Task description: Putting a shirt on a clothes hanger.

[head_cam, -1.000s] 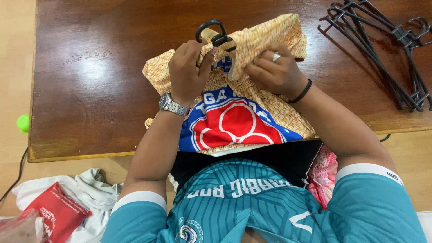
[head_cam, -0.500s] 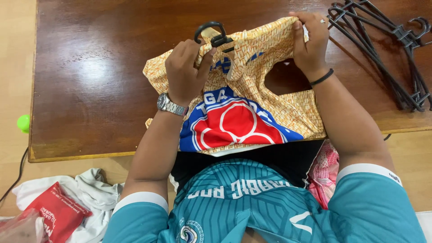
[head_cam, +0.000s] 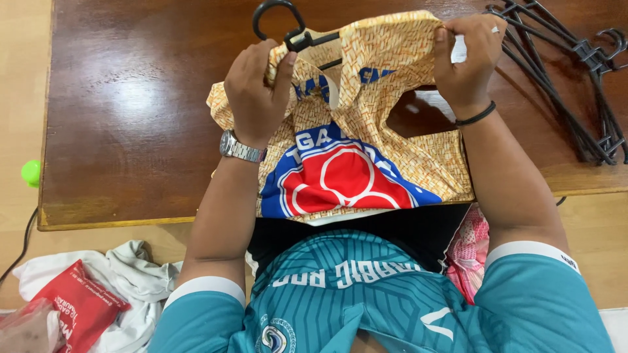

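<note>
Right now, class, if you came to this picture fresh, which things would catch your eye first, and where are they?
First the orange patterned shirt with its big red, white and blue emblem, spread at the near edge of the dark wooden table. The left hand grips it beside a black hanger at the collar, while the right hand pinches its far shoulder. A pile of black hangers lies at the table's right end.

Teal jersey (head_cam: pixel 340 294), silver watch (head_cam: pixel 241 148), black wristband (head_cam: pixel 475 116)
</note>
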